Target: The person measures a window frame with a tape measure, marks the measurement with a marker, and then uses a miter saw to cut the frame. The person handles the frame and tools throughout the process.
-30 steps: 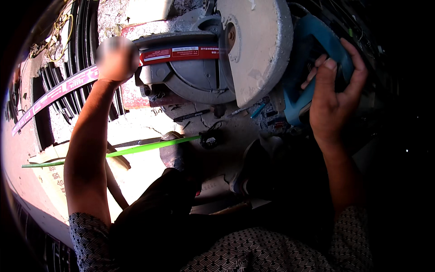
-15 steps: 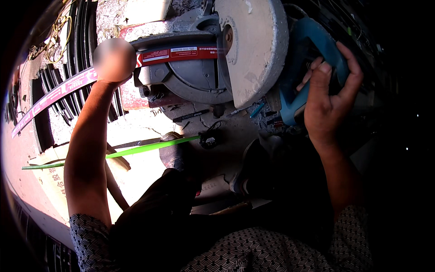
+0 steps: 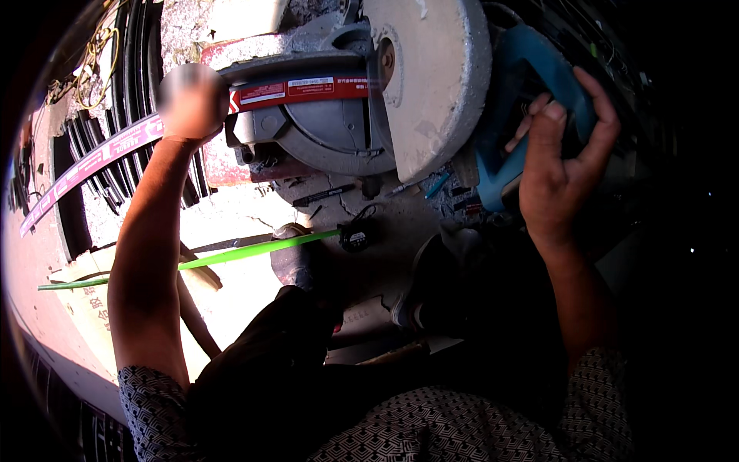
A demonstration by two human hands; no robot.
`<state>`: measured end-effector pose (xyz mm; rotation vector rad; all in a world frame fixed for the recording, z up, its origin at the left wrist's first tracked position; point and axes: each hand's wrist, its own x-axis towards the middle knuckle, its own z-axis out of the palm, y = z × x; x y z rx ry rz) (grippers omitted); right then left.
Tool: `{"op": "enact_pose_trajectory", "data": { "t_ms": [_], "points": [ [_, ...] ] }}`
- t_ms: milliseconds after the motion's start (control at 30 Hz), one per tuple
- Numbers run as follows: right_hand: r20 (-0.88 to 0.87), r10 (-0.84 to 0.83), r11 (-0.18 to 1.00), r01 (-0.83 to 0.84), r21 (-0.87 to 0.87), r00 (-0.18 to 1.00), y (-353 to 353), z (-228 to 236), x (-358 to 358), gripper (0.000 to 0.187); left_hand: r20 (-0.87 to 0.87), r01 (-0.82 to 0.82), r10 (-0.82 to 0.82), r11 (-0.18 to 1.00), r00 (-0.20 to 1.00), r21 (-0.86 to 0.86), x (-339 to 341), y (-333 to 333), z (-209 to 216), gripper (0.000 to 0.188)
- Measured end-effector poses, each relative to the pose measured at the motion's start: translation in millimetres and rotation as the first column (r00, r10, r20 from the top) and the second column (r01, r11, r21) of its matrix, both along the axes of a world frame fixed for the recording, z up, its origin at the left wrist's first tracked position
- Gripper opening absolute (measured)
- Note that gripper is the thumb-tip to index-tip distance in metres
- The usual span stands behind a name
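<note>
A miter saw [image 3: 331, 142] stands in front of me, its pale round blade guard [image 3: 439, 85] lowered. A long strip with red and pink printed film [image 3: 300, 90] lies across the grey saw base, along the fence, its right end reaching in behind the guard. My left hand [image 3: 194, 104] is closed on this strip at the left of the base; a blur hides its fingers. My right hand [image 3: 562, 165] grips the blue loop handle [image 3: 550, 65] of the saw, fingers curled through the opening and thumb upright. The blade itself is hidden by the guard.
A tape measure [image 3: 356, 235] with its green blade pulled out leftward lies near my shoes. A black marker [image 3: 323, 195] rests below the saw. Dark strips [image 3: 138, 69] are stacked at the left, beside yellow cord [image 3: 112, 58]. Cardboard [image 3: 88, 308] lies at lower left.
My right hand and the blue handle have shifted very slightly to the right. My left hand and the strip stay almost where they were.
</note>
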<state>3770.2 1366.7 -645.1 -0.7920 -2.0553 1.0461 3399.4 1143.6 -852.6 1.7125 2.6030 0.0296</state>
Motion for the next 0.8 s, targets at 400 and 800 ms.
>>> {"op": "enact_pose_trajectory", "data": {
  "t_ms": [400, 800],
  "points": [
    [0.013, -0.004, 1.000, 0.004, 0.005, 1.000, -0.8, 0.9, 1.9, 0.043, -0.019, 0.009, -0.008, 1.000, 1.000, 0.018, -3.0, -0.5, -7.5, 0.022],
    [0.011, 0.020, 0.999, -0.021, 0.037, 1.000, 1.1, 1.0, 5.8, 0.043, -0.091, 0.060, -0.048, 0.989, 0.995, 0.136, -1.4, 7.8, -5.5, 0.014]
  ]
}}
